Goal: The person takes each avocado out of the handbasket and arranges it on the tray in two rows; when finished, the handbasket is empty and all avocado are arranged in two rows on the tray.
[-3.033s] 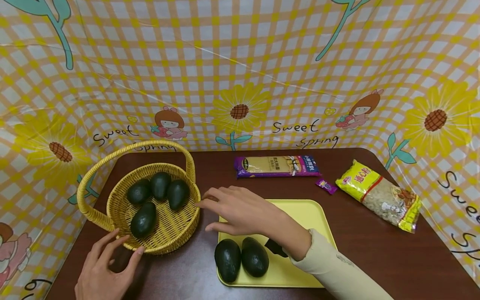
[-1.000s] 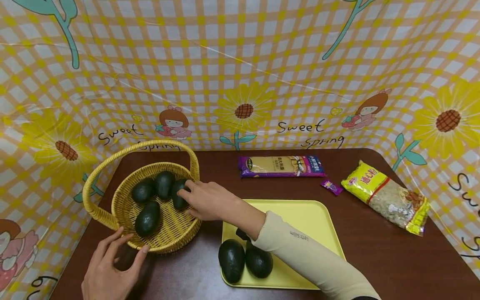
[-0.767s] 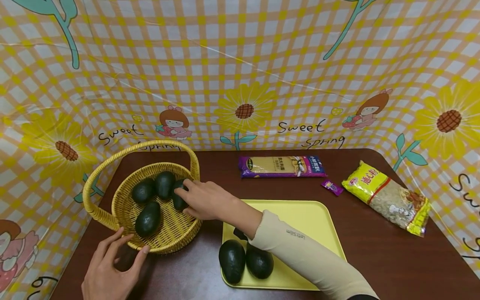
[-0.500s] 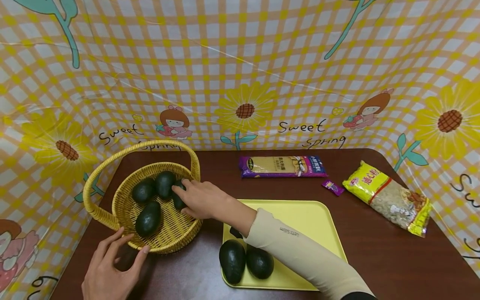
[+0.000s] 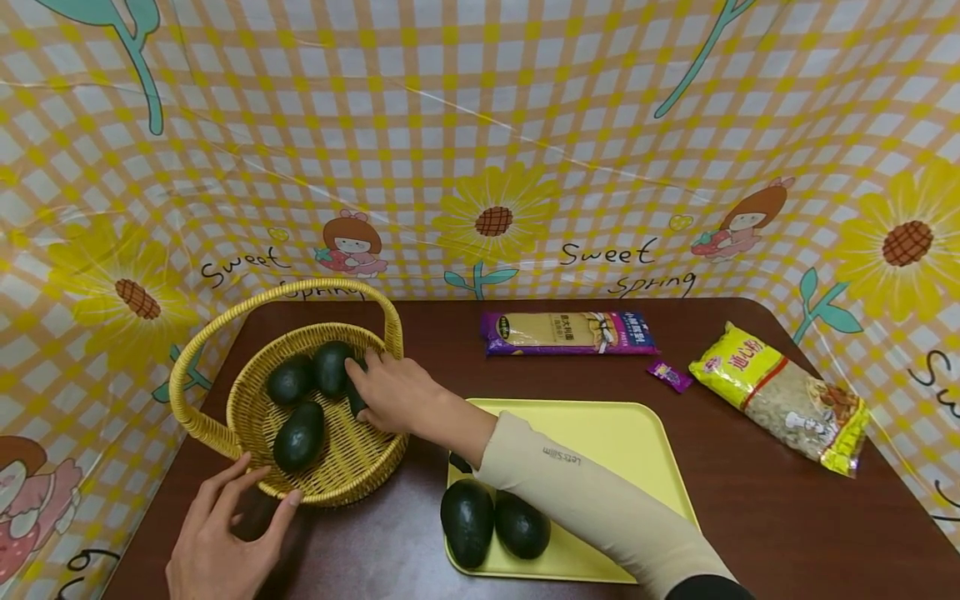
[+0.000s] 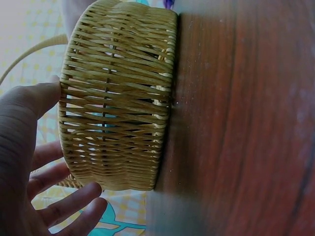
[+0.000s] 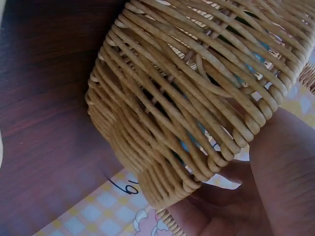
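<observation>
In the head view a yellow wicker basket (image 5: pixel 352 479) with a tall handle stands at the left, several dark green avocados (image 5: pixel 300 437) inside. My right hand (image 5: pixel 397 392) reaches over its right rim and grips the rightmost avocado (image 5: pixel 357 393), which it mostly covers. The right wrist view has the basket's woven side hiding that grip. At the near left rim my left hand (image 5: pixel 228 529) rests with fingers spread, its thumb and fingertips at the wicker. The left wrist view shows the thumb (image 6: pixel 47 96) against the rim.
A yellow tray (image 5: pixel 615 433) lies right of the basket, bearing avocados (image 5: pixel 468 523); another dark piece (image 5: pixel 460 463) is partly under my right forearm. Behind are a purple pasta packet (image 5: pixel 570 333), a small purple sachet (image 5: pixel 670 376) and a yellow bag of pasta (image 5: pixel 780 400).
My right hand has moved left from above the tray into the basket and closed around the rightmost avocado, lately shifting slightly over it. The left hand stays at the rim.
</observation>
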Demonstrator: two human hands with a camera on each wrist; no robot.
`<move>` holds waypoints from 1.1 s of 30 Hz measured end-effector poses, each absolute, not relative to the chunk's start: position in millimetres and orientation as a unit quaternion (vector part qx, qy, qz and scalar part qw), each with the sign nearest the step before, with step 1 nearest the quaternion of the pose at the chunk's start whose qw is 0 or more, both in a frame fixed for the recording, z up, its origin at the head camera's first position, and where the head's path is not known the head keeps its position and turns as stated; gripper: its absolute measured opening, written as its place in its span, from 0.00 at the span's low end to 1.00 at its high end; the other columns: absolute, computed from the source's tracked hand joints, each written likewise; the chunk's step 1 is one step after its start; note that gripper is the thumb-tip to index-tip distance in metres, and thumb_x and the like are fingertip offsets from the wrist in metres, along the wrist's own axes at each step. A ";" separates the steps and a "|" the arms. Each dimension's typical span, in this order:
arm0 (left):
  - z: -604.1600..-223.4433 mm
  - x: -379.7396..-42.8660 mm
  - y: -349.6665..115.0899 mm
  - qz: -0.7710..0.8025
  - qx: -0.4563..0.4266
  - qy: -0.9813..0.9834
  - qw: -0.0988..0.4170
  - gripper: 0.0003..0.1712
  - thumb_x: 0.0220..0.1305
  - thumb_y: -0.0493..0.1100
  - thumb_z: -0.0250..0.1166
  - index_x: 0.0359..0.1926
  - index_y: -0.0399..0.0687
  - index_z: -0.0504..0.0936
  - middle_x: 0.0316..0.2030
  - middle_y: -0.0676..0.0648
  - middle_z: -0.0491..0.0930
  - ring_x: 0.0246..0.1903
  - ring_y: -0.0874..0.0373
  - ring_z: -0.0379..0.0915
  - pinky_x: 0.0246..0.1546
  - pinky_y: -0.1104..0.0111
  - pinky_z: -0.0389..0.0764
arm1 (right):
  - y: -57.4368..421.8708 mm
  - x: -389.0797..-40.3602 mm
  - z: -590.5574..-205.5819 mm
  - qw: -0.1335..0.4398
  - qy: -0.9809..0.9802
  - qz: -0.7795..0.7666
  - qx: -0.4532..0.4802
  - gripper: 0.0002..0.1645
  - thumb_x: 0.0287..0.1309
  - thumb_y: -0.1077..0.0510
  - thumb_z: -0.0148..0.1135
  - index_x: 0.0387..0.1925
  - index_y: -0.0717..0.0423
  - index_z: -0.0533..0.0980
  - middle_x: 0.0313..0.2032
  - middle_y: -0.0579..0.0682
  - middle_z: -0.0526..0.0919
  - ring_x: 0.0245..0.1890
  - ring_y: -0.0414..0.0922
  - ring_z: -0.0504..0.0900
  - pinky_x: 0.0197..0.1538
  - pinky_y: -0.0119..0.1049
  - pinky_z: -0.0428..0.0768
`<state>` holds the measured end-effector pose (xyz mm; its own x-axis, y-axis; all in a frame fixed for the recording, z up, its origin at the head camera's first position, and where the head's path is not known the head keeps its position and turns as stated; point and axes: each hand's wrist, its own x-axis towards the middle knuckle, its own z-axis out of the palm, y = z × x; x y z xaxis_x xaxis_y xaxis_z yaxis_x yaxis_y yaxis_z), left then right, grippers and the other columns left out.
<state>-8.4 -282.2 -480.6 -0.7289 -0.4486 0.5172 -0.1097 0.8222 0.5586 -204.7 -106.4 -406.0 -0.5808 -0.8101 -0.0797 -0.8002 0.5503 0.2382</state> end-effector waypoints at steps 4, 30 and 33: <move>-479.5 -8.7 -282.2 -0.254 0.157 -0.895 0.330 0.28 0.49 0.50 0.89 0.51 0.49 0.92 0.61 0.48 0.85 0.47 0.47 0.84 0.35 0.92 0.68 | -111.9 -207.1 -408.4 0.035 -0.879 -0.147 0.453 0.51 0.73 0.27 0.59 0.84 0.50 0.61 0.73 0.57 0.76 0.66 0.50 0.81 0.52 0.36 0.88; -479.5 -8.6 -282.5 -0.254 0.159 -0.895 0.329 0.27 0.49 0.50 0.89 0.51 0.50 0.93 0.61 0.49 0.85 0.46 0.48 0.84 0.34 0.91 0.69 | -120.3 -211.9 -419.5 0.005 -0.878 -0.149 0.454 0.54 0.63 0.21 0.65 0.80 0.43 0.65 0.69 0.52 0.77 0.63 0.47 0.81 0.56 0.37 0.86; -478.9 -8.8 -281.7 -0.254 0.160 -0.896 0.326 0.27 0.50 0.51 0.89 0.51 0.50 0.92 0.61 0.49 0.85 0.46 0.47 0.85 0.34 0.92 0.68 | -119.3 -212.6 -420.1 -0.003 -0.879 -0.142 0.456 0.54 0.63 0.21 0.65 0.80 0.43 0.65 0.70 0.53 0.76 0.64 0.47 0.80 0.56 0.37 0.86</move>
